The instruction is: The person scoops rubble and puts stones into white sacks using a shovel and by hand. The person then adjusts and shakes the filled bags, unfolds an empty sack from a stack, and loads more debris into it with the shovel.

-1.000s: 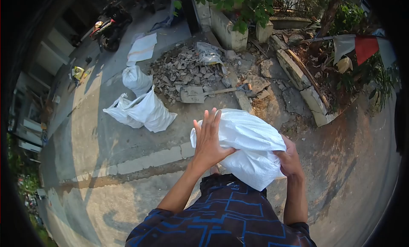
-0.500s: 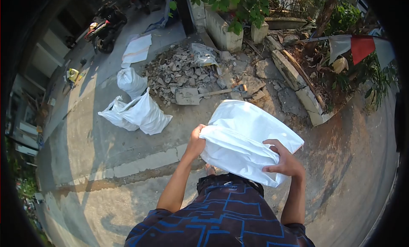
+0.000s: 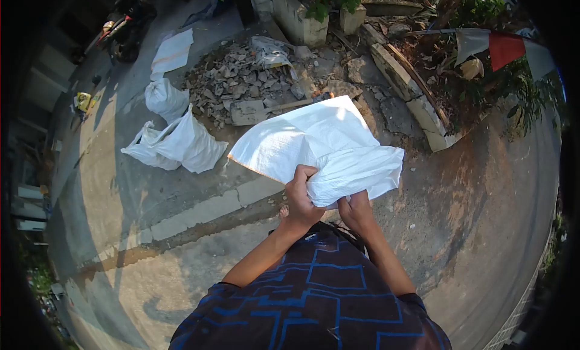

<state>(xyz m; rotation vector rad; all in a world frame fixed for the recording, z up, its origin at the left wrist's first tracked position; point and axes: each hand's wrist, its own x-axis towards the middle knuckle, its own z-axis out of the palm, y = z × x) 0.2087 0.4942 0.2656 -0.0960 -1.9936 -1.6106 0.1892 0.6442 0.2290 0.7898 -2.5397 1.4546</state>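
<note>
A white woven sack (image 3: 302, 135) is held up in front of my body, its far part spread out and its near edge bunched into folds. My left hand (image 3: 300, 196) is closed round the gathered edge, with the thumb on top. Close beside it, my right hand (image 3: 357, 212) grips the same edge from below; its fingertips are hidden under the cloth. An orange-stitched seam runs along the sack's left side.
Filled white sacks (image 3: 190, 146) stand on the concrete at left, beside a rubble heap (image 3: 235, 78). A shovel (image 3: 249, 112) lies at the heap's near edge, partly behind my sack. A flat sack (image 3: 172, 53) lies farther back, near a motorbike (image 3: 125, 39). Broken curbing (image 3: 417, 105) borders the right.
Both hands have come close together. The right hand has moved left from the sack's far side and gone from spread fingers to a grip. The sack now fans out forward and left.
</note>
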